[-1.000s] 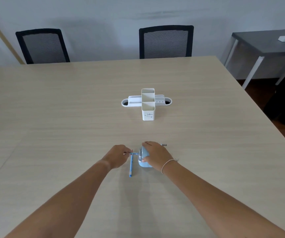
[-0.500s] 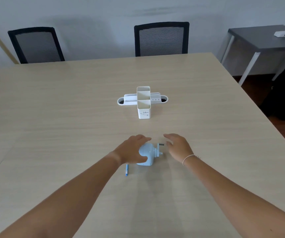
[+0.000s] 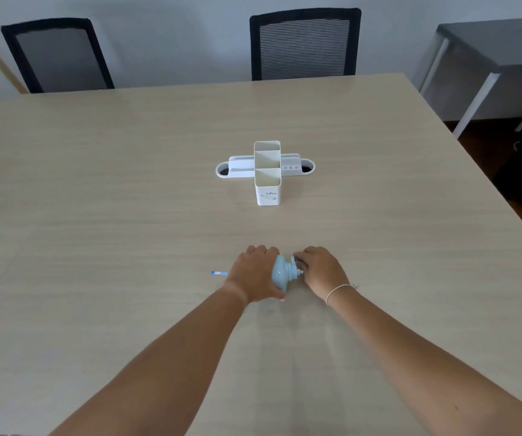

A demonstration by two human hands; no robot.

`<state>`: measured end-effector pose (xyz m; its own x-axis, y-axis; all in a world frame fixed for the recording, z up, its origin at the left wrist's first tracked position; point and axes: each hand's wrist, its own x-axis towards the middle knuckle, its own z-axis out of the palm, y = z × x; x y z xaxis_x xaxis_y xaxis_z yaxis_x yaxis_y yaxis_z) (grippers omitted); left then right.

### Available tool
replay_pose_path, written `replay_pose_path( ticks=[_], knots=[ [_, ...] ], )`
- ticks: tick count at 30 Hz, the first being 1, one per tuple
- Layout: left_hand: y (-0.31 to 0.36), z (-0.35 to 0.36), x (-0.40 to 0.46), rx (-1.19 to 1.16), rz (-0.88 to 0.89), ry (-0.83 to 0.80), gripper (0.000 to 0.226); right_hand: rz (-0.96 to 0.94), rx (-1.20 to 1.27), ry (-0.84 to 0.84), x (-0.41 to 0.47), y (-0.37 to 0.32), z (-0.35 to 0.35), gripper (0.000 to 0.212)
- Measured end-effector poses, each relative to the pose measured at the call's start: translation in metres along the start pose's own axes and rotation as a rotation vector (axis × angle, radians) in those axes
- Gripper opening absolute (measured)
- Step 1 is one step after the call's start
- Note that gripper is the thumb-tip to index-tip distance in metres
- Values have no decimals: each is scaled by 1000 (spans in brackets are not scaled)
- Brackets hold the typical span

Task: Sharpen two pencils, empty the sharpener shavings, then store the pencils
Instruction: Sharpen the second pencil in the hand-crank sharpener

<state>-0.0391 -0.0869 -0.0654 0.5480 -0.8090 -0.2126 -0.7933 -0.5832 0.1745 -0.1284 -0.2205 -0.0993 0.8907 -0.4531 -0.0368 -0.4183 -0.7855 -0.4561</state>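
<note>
Left hand (image 3: pixel 258 275) clamps the light-blue sharpener (image 3: pixel 280 273) on the table (image 3: pixel 96 215), right hand (image 3: pixel 321 270) pinches the crank at its right side. Blue pencil (image 3: pixel 219 273) sticks out left of the left hand – only its end shows. Farther back – white desk organizer (image 3: pixel 267 171), standing apart.

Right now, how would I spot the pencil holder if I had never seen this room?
Start at the big wooden table and look to its middle, beyond both hands. The pencil holder stands there alone, well apart from the sharpener. It is the only white thing on the table: a tall divided box crossed by a low tray with rounded ends.
</note>
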Motion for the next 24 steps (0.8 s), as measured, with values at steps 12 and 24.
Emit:
replay_pose_path(
  ticks=[12, 24],
  knots=[
    [2, 4, 4, -2, -13, 25, 64, -145, 10, 89, -67, -1, 3, 14],
    [4, 4, 4, 30, 15, -3, 62, 38, 67, -35, 15, -5, -11, 18]
  ],
)
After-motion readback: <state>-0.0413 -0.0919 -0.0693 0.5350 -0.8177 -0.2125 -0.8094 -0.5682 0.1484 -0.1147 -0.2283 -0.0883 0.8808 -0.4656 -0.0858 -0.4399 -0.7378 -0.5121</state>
